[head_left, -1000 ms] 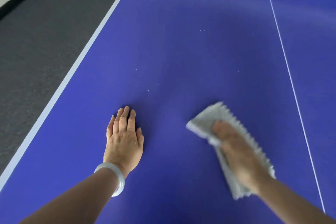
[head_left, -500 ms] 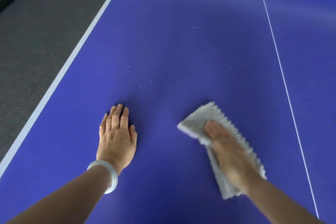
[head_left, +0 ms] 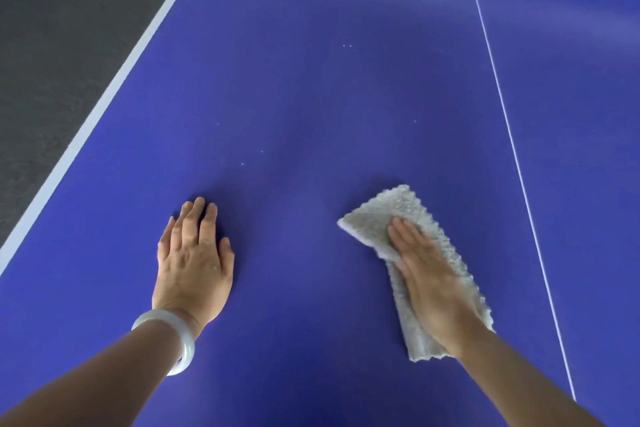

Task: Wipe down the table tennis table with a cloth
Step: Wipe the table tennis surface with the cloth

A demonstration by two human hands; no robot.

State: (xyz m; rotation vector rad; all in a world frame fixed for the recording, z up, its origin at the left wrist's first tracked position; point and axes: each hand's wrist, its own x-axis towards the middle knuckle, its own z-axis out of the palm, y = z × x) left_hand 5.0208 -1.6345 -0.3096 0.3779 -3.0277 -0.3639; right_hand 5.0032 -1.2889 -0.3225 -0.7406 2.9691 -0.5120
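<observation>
Specks (head_left: 347,45) dot the table (head_left: 311,97) beyond your cloth (head_left: 391,208) — much left to wipe. Right hand (head_left: 433,281) presses it with straight, joined fingers; left hand (head_left: 192,260) rests flat, fingers together.

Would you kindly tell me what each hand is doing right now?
Left hand: open, flat on the blue table tennis table.
Right hand: open, straight fingers pressing the grey fluffy cloth.

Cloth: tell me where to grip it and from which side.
Probably pinch the far end of the cloth, coming from above on the far side. It lies flat on the table, and that end juts clear beyond the fingertips of the right hand pressing the rest.
</observation>
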